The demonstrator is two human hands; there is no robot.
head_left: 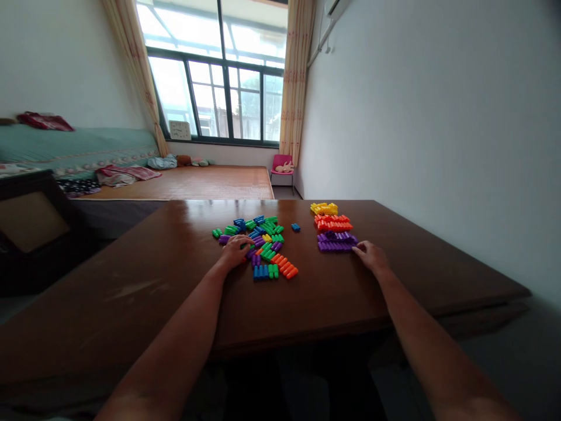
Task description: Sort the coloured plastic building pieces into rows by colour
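Note:
Plastic building blocks in a loose mixed pile (267,229), blue, green, purple, orange and yellow, lie on the brown table near the middle. My left hand (236,250) is at the pile's left edge, its fingers curled down over the blocks; what they hold, if anything, is hidden. To the right, purple blocks (335,241) are joined in a long row, with more purple ones on top. My right hand (371,257) pinches the right end of this row between thumb and fingers. Behind it are orange blocks (332,223) in rows, then yellow blocks (324,209).
A single blue block (295,227) lies between the pile and the sorted rows. The wooden table (166,292) ends at a front edge close to my body. Beyond are a bed (219,181), a pink chair (282,161) and a window; a white wall stands to the right.

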